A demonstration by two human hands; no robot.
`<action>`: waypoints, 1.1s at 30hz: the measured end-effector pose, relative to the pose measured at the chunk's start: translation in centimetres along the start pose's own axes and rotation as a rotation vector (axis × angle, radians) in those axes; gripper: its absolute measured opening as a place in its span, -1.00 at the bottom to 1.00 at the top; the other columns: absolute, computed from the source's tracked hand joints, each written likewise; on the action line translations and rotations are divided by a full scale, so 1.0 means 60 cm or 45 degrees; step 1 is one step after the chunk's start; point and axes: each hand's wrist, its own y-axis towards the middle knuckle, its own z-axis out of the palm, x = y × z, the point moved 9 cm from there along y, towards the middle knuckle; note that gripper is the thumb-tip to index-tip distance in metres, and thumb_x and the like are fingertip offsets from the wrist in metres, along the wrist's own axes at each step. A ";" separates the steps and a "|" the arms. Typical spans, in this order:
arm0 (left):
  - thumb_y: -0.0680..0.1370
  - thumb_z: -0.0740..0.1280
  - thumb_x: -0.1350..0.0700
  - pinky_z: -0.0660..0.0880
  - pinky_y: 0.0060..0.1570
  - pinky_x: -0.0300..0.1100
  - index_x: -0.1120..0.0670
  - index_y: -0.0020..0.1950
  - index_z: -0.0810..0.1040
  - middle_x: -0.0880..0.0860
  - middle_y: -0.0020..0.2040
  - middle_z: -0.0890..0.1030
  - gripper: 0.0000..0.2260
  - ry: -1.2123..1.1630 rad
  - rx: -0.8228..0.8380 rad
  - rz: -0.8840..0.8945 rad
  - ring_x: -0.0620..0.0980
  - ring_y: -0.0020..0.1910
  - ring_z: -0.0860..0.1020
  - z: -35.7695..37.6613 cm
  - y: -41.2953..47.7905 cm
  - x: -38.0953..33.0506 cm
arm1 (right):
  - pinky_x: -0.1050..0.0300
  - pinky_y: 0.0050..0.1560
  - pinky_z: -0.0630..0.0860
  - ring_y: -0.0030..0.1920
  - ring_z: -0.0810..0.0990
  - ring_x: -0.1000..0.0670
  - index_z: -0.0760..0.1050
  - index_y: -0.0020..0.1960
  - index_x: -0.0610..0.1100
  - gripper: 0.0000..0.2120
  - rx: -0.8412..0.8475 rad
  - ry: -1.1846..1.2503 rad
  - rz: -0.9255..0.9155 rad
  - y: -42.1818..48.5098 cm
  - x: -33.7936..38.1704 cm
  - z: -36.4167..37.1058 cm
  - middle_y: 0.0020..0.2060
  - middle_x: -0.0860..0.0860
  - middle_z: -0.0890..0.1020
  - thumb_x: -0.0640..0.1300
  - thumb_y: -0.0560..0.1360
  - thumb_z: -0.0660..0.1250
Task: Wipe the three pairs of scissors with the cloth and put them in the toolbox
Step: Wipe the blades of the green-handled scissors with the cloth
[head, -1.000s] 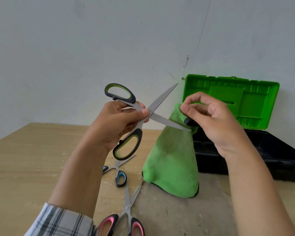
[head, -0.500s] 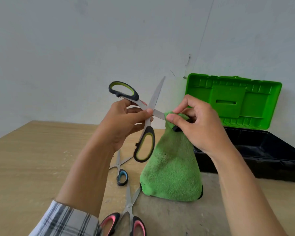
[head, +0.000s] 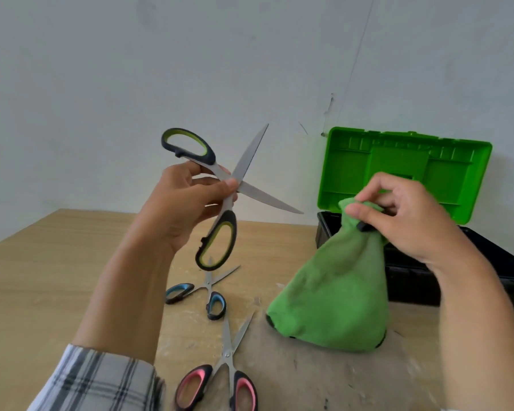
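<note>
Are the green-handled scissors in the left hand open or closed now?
Open. The green-handled scissors in the left hand show two blades crossing in an X, with the handle loops far apart, one above the hand and one below.

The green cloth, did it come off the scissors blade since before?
Yes. The green cloth moved right, off the blade, toward the toolbox lid.
</note>
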 end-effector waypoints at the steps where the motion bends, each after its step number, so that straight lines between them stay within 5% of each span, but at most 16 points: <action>1: 0.48 0.43 0.23 0.59 -0.24 -0.25 0.22 0.17 0.53 0.08 -0.19 0.71 -0.72 0.015 0.019 0.001 -0.04 -0.22 0.69 -0.002 -0.002 -0.003 | -0.20 0.08 0.63 -0.17 0.73 0.08 0.54 -0.13 0.00 -0.83 -0.048 0.029 0.008 -0.001 -0.003 -0.010 -0.26 0.10 0.76 0.03 0.43 0.50; 6: 0.47 0.43 0.24 0.59 -0.25 -0.24 0.19 0.10 0.56 0.10 -0.21 0.70 -0.78 0.024 0.140 -0.015 -0.02 -0.23 0.68 0.031 -0.011 -0.005 | -0.10 0.14 0.61 -0.17 0.74 0.11 0.53 -0.09 0.00 -0.83 -0.130 0.103 -0.032 0.004 0.028 0.009 -0.22 0.12 0.76 0.06 0.49 0.46; 11: 0.47 0.43 0.29 0.57 -0.30 -0.27 0.19 0.03 0.56 0.16 -0.19 0.68 -0.84 0.029 0.189 0.002 -0.02 -0.27 0.67 0.056 -0.014 -0.005 | -0.14 -0.10 0.61 -0.21 0.70 -0.20 0.51 -0.09 0.01 -0.85 -0.137 0.206 -0.127 0.002 0.085 0.053 -0.30 0.08 0.75 0.04 0.54 0.43; 15: 0.47 0.42 0.31 0.57 -0.31 -0.27 0.18 0.05 0.56 0.21 -0.15 0.69 -0.82 0.028 0.192 0.026 -0.02 -0.27 0.68 0.062 -0.014 -0.004 | -0.13 -0.20 0.64 -0.27 0.70 -0.12 0.53 -0.09 0.00 -0.87 -0.059 0.226 -0.191 -0.005 0.111 0.080 -0.31 0.01 0.74 0.02 0.54 0.44; 22: 0.46 0.43 0.33 0.58 -0.29 -0.22 0.21 0.09 0.56 0.36 -0.02 0.66 -0.78 0.017 0.132 0.070 0.01 -0.27 0.66 0.062 -0.012 -0.008 | -0.07 0.04 0.65 -0.16 0.72 0.13 0.67 -0.17 -0.02 -0.92 0.010 0.224 -0.214 -0.004 0.113 0.093 -0.25 0.08 0.74 -0.08 0.42 0.56; 27: 0.47 0.43 0.33 0.59 -0.28 -0.20 0.21 0.10 0.55 0.34 -0.07 0.65 -0.77 0.005 0.165 0.063 0.03 -0.26 0.66 0.077 -0.014 -0.003 | 0.08 -0.19 0.59 -0.25 0.68 0.07 0.56 -0.20 -0.04 -0.79 -0.159 0.120 -0.314 -0.009 0.117 0.083 -0.30 0.06 0.71 -0.04 0.39 0.59; 30: 0.47 0.43 0.33 0.57 -0.31 -0.23 0.19 0.05 0.56 0.24 -0.18 0.63 -0.81 0.000 0.184 0.073 -0.02 -0.31 0.65 0.080 -0.013 -0.003 | 0.24 -0.44 0.38 -0.45 0.51 0.07 0.49 -0.22 -0.03 -0.77 -0.213 0.076 -0.315 -0.009 0.117 0.085 -0.45 0.07 0.61 -0.05 0.44 0.55; 33: 0.46 0.44 0.33 0.57 -0.30 -0.22 0.18 0.02 0.56 0.18 -0.23 0.61 -0.82 -0.002 0.205 0.071 -0.02 -0.30 0.65 0.084 -0.013 0.001 | 0.09 -0.45 0.40 -0.47 0.51 0.01 0.48 -0.20 -0.06 -0.78 -0.209 0.113 -0.256 -0.003 0.103 0.085 -0.46 0.08 0.63 -0.05 0.49 0.49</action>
